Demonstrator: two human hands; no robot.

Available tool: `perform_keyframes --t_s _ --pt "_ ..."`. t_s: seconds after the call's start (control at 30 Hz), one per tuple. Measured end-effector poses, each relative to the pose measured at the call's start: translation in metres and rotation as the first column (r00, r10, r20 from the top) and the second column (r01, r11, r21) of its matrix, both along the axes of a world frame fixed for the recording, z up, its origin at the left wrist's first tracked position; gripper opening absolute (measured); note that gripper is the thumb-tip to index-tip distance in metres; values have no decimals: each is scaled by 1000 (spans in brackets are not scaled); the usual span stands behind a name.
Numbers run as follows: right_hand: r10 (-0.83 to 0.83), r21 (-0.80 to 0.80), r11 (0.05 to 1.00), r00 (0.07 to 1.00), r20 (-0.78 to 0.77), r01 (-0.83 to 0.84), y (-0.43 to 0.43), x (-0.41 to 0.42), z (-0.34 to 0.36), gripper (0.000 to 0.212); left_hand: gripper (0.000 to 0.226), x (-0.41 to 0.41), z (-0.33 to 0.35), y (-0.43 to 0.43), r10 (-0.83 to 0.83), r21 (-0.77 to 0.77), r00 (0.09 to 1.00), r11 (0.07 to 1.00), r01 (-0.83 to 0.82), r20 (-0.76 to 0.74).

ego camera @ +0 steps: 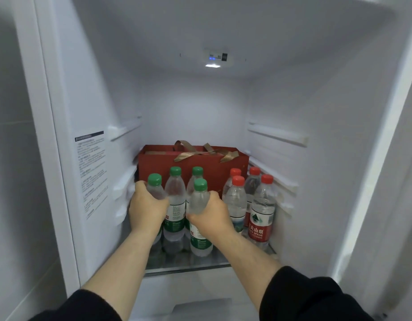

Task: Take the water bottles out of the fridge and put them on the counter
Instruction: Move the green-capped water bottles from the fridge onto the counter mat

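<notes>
Several clear water bottles stand on a glass shelf inside the open fridge. Those on the left have green caps and green labels; those on the right have red caps and red labels. My left hand grips the front-left green-capped bottle around its shoulder. My right hand grips the front green-capped bottle beside it, just below the neck. Both bottles stand upright on the shelf. Two more green-capped bottles stand behind them.
A red gift bag with gold ribbon handles stands behind the bottles against the back wall. White fridge walls with shelf rails close in on both sides. A printed label is on the left wall. A light glows overhead.
</notes>
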State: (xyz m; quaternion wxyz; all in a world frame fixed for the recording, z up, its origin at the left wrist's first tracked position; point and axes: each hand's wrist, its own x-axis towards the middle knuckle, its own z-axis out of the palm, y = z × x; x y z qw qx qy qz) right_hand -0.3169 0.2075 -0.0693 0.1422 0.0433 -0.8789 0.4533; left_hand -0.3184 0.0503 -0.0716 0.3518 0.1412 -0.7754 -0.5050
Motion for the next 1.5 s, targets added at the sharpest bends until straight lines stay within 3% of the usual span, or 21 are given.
perform_keyframes --t_s 0.13,0.33,0.47,0.57,0.67,0.77,0.87,0.97,1.2,1.33,1.5 --pt "25 -83 996 999 -43 -28 10 16 8 54 52 21 15 0 -10 -68 1000 998 8 -30" --pt "87 -168 979 980 -177 -117 27 61 43 55 75 74 54 3 -41 -146 997 989 31 -67" --pt "110 -227 960 965 -238 -166 37 101 65 74 90 121 78 8 -57 -84 996 995 52 -68" --pt "126 -242 950 952 -279 -196 46 136 84 83 96 156 93 11 -112 -120 991 987 104 -66" --pt "116 -243 950 943 -312 -197 62 175 101 83 83 188 106 16 -224 -170 970 964 207 -91" --pt "102 -239 952 938 -331 -188 81 219 122 72 48 221 127 28 -325 -199 935 934 295 -140" --pt "77 -217 964 945 -319 -152 101 259 138 74 39 247 142 41 -419 -236 886 898 372 -198" --pt "20 -206 974 940 -340 -95 120 298 153 58 48 265 155 56 -494 -233 837 865 445 -236" --pt "-162 -201 975 924 -347 96 165 410 162 61 48 312 157 110 -703 -273 687 708 652 -185" --pt "-253 -136 967 894 -370 218 196 485 172 61 45 351 164 152 -804 -271 568 594 757 -175" --pt "-412 -118 909 815 -408 400 232 584 187 58 38 423 183 216 -910 -309 341 403 862 -235"
